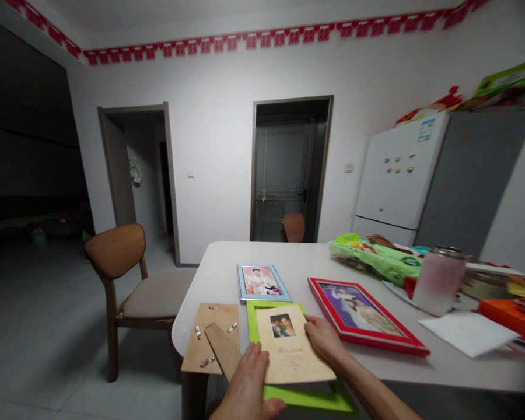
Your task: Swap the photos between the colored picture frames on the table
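Note:
A beige card with a small photo (291, 344) lies on a lime green picture frame (306, 394) at the white table's near edge. My left hand (247, 382) rests on the card's left edge, fingers together and flat. My right hand (326, 341) holds the card's right edge, fingers curled on it. To the left of the green frame lies a brown frame backing board (207, 341) with metal clips and a stand.
A blue framed photo (262, 282) and a red framed photo (363, 314) lie further on the table (289, 256). A pink jar (440, 280), green snack bags (376, 256) and papers crowd the right. A wooden chair (133, 280) stands left; a fridge (402, 175) behind.

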Demonstrator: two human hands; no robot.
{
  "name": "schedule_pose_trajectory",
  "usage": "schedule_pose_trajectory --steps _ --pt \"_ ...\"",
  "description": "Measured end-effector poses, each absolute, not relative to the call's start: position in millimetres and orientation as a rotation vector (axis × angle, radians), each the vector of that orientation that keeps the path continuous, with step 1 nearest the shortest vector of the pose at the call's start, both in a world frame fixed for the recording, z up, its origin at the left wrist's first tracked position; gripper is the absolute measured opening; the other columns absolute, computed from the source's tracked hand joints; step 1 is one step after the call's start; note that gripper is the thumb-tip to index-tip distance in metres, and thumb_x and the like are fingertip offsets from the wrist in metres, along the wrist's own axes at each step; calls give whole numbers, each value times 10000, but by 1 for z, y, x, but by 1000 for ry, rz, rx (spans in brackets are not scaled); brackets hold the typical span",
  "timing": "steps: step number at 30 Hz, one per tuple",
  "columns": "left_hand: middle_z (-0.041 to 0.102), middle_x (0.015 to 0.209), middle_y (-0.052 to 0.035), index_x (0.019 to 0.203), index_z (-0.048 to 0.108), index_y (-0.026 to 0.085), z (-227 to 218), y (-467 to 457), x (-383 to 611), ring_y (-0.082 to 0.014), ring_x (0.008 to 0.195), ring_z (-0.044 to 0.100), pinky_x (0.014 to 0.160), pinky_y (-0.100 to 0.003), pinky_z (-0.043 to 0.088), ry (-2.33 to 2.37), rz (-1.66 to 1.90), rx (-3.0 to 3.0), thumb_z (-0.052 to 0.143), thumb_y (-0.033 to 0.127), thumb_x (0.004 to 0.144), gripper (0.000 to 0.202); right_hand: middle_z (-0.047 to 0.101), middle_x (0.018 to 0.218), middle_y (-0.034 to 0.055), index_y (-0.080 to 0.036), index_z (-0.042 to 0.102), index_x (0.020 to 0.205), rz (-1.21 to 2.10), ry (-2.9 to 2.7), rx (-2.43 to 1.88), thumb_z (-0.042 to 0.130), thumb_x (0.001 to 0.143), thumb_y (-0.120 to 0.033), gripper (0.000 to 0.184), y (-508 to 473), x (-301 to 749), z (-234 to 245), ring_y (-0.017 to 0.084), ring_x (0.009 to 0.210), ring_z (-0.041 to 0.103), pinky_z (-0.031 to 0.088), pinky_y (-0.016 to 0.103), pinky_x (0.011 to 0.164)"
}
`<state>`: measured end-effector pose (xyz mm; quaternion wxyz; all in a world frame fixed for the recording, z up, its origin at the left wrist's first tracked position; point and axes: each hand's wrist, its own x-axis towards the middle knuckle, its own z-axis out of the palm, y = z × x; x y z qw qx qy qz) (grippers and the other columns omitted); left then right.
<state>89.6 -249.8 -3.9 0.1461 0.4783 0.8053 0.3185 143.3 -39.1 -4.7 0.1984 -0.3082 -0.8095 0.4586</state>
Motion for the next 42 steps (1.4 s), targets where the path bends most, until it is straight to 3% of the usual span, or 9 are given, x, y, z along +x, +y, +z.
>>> schedule_pose_trajectory --steps 5,10,20,25,30,34,39,42 --pt "254 1324 -170 1197 394 75 -11 -248 87 -264 1234 178 1017 -378 162 2347 827 1427 642 225 540 719 670 791 98 -88 621 932 1102 -2317 -873 362 625 -174 410 -34 141 -4 194 708 604 407 225 591" --pt "214 1340 -171 1238 319 64 -10 -247 86 -252 1239 164 1020 -363 162 2366 732 1453 647 225 553 777 665 849 73 -84 555 1054 1072 -2346 -881 303 658 -175 478 -32 138 -9 165 723 608 416 202 581" --pt "265 1341 -91 1148 439 151 -17 -251 81 -211 1238 185 1015 -306 179 2365 724 1584 665 261 562 638 650 858 110 -134 603 940 685 -2487 -980 346 677 -206 375 -27 132 -12 200 777 585 386 242 615" --pt "292 1332 -75 1096 473 180 -27 -247 78 -217 1236 190 1010 -326 183 2358 729 1662 664 262 565 571 611 832 142 -139 606 838 408 -2544 -994 363 697 -238 297 -38 136 -18 232 756 560 360 288 598" --pt "280 1334 -97 1142 440 165 -18 -251 81 -226 1232 202 1008 -355 188 2367 662 1663 662 247 563 626 572 856 139 -127 570 936 235 -2574 -946 388 702 -230 314 -44 141 -20 231 809 526 353 306 664" --pt "227 1349 -107 1223 351 169 -9 -280 64 -242 1235 185 1011 -396 168 2512 443 1505 673 165 503 789 561 919 121 -136 523 1062 271 -2578 -791 368 745 -256 373 -62 138 -10 214 877 500 346 299 723" --pt "298 1318 -122 1207 378 112 -20 -320 19 -214 1216 245 1004 -342 208 2904 379 1167 541 149 630 601 572 955 87 -196 537 1049 473 -2676 -333 405 749 -332 355 -132 116 4 206 893 480 309 325 793" --pt "358 1287 -113 1176 423 114 -27 -324 5 -200 1189 306 983 -304 263 2944 387 1190 508 155 664 521 575 928 86 -226 532 1038 471 -2765 -216 507 657 -441 438 -170 99 3 246 876 473 304 385 778"
